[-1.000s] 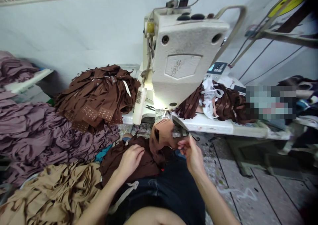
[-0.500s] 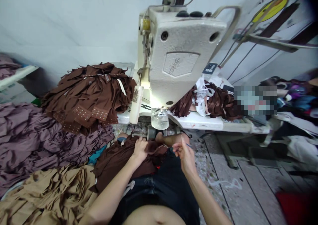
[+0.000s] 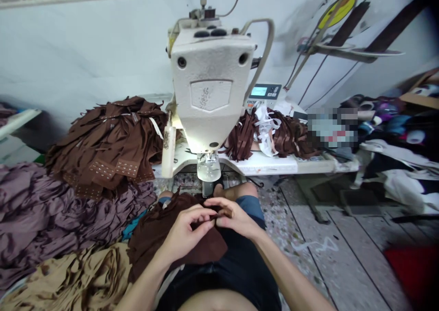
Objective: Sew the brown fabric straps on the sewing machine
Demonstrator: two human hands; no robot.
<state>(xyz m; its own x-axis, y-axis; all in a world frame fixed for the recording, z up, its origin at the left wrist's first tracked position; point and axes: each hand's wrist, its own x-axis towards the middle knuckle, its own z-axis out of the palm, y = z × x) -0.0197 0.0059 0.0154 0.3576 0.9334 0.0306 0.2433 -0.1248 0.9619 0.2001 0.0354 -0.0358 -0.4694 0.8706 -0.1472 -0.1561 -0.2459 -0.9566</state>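
Head view: hands together on brown cloth in front of the sewing machine (image 3: 206, 82)

The left hand (image 3: 185, 231) and right hand (image 3: 235, 218) meet, fingertips pinching a fold of the brown cloth (image 3: 202, 251) in the lap, not yet under the machine's needle. A stack of brown pieces (image 3: 106, 151) waits left of the machine; brown strips (image 3: 291, 137) lie right of it.
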